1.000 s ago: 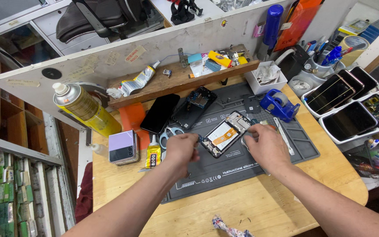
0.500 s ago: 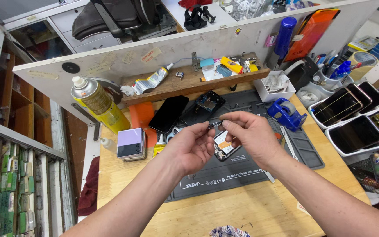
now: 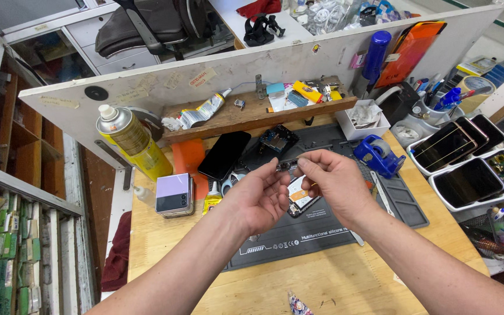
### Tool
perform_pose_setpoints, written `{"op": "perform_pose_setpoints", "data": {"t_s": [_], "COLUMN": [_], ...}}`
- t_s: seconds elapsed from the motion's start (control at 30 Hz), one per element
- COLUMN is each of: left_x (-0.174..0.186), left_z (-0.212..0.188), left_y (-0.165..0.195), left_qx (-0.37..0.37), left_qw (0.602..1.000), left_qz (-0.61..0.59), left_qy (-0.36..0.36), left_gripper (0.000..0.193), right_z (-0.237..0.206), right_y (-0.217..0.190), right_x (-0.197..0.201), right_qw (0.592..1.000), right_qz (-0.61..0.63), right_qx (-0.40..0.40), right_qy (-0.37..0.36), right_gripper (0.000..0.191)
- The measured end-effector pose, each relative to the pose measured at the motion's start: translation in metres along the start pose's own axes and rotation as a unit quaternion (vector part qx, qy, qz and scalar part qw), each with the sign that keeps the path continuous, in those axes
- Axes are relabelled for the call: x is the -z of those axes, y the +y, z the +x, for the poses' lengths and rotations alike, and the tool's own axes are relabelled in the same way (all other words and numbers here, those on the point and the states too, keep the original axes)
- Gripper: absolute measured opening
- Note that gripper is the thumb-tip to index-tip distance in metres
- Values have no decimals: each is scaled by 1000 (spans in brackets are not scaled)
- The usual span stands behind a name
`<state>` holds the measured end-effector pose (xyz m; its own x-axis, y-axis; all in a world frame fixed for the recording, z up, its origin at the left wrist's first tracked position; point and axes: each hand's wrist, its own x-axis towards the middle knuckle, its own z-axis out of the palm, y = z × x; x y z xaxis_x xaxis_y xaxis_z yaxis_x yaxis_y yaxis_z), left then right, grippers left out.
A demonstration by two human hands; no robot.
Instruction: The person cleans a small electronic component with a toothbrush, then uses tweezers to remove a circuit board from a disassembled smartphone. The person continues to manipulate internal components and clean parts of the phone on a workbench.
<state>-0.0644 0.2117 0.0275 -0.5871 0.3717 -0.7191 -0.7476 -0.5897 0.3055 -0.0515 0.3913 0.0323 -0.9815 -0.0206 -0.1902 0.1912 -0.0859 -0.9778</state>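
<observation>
A: While the head view holds both hands raised over the mat [image 3: 322, 236], list item one.

B: Item one: small dark part [image 3: 287, 165], pinched between the fingertips of both hands, held in the air above the opened phone [image 3: 302, 197]. Left hand [image 3: 258, 198]: fingers drawn narrow onto the part's left end. Right hand [image 3: 331, 181]: thumb and forefinger closed on its right end.

A: Item two, surroundings?

B: Opened phone, lying on the mat just below the hands. Black phone [image 3: 224, 154], lying at the mat's far left corner. Circuit board [image 3: 277, 140], beside it. Glue bottle [image 3: 210, 202], by the left wrist. Folded lilac phone [image 3: 174, 194], on the bench to the left. Spray can [image 3: 130, 142], upright behind it. Blue tape dispenser [image 3: 378, 155], to the right. Trays of phones [image 3: 468, 163], far right.

A: Handling note?

B: Judgement only: a part this small looks fragile, so a light pinch at the edges suits it, without twisting or bending. Keeping it low over the mat means a slip lands it on a soft surface, not among the clutter. Its exact kind is too small to tell.
</observation>
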Motion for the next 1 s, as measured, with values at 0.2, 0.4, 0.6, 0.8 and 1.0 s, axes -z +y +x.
{"op": "perform_pose_setpoints", "data": {"t_s": [0.2,0.4,0.6,0.8,1.0], "left_x": [-6,-3,3,6,7], "left_z": [-1,-2,7,14,6], "left_y": [-3,-11,-8,-5,1], "left_qx": [1,-188,-378,-286,-244], "left_qw": [1000,952,836,893,917], "left_qz": [15,189,395,345,312], "left_qy": [24,151,53,40,51], "left_gripper": [38,27,28,21,18], "right_z": [0,0,0,11,9], "right_y": [4,4,11,19,35], "right_x": [2,4,1,32,101], "right_qw": [1000,999,999,963,711], "right_qz": [19,20,22,-245,-663], "right_qx": [-2,-4,-24,-42,-208], "right_qy": [21,47,40,100,103], "right_gripper": [17,17,17,34,45]}}
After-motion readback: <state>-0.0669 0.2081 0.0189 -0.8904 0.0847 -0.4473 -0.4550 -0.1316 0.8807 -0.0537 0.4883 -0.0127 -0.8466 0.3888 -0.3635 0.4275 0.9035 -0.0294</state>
